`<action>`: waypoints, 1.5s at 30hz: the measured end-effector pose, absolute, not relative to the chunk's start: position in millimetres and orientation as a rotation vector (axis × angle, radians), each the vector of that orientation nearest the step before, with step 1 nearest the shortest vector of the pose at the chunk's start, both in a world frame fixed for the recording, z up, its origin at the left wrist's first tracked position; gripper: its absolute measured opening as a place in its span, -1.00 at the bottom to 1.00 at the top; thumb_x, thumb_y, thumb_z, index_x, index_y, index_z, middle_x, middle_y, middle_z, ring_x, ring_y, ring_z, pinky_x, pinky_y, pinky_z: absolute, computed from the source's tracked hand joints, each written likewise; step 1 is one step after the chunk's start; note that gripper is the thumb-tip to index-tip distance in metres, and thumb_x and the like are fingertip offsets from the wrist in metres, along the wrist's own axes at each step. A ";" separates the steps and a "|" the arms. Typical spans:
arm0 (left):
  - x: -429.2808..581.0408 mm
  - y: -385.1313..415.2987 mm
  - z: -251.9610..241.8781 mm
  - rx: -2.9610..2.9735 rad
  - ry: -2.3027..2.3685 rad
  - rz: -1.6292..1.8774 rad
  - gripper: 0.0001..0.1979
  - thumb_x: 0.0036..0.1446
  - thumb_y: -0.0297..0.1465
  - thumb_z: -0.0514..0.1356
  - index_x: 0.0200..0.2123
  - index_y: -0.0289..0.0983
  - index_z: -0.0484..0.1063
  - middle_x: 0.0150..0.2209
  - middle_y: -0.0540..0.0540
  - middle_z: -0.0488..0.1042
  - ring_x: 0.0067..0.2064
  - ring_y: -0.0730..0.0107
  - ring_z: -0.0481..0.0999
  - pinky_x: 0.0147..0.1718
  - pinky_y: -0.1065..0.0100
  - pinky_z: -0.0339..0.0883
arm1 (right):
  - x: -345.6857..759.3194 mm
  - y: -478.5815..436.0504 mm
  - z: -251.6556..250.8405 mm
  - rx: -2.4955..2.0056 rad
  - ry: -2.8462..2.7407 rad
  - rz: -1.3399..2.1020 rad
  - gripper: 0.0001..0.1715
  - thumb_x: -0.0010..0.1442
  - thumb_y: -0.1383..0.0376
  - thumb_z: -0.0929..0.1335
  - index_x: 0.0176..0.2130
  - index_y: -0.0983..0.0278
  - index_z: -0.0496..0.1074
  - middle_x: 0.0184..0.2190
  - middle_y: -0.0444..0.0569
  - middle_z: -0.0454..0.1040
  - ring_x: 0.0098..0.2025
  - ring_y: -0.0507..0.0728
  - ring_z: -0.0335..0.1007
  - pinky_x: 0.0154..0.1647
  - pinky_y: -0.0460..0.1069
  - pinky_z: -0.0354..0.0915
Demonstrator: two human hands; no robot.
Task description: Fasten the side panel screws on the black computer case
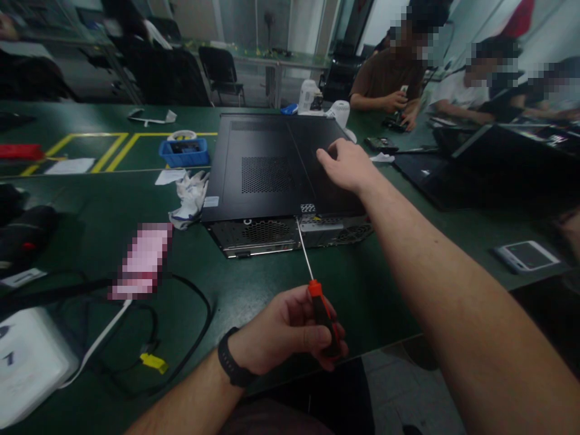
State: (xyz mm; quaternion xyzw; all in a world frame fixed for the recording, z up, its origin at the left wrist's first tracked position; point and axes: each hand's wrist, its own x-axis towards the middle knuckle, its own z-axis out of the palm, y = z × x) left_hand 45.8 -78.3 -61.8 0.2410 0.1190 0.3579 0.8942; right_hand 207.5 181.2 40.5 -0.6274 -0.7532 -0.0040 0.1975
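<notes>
A black computer case lies flat on the green table, its rear side with vents and ports facing me. My left hand, with a dark watch on the wrist, is closed around the black and red handle of a screwdriver. The screwdriver's thin metal shaft points away from me, and its tip meets the upper rear edge of the case near the middle. On the right part of the top panel rests my right hand, holding nothing, thumb apart from the fingers. The fingertips are partly hidden by the hand itself.
Left of the case are a white glove and a blue bin. Nearer lie a pixelated pink object, black cables and a white box. A laptop and a grey device are at right. Co-workers sit beyond.
</notes>
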 end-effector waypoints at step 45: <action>47.7 -78.7 -65.2 0.516 0.252 0.750 -0.68 0.09 -0.45 0.47 -0.12 -0.29 0.47 -0.18 -0.12 0.64 -0.21 0.32 0.70 -0.37 0.43 0.59 | 209.1 185.3 39.2 -1.756 -2.121 -0.022 -0.32 0.40 -0.12 0.21 0.10 0.36 0.48 0.10 0.29 0.53 0.18 0.45 0.43 0.23 0.32 0.30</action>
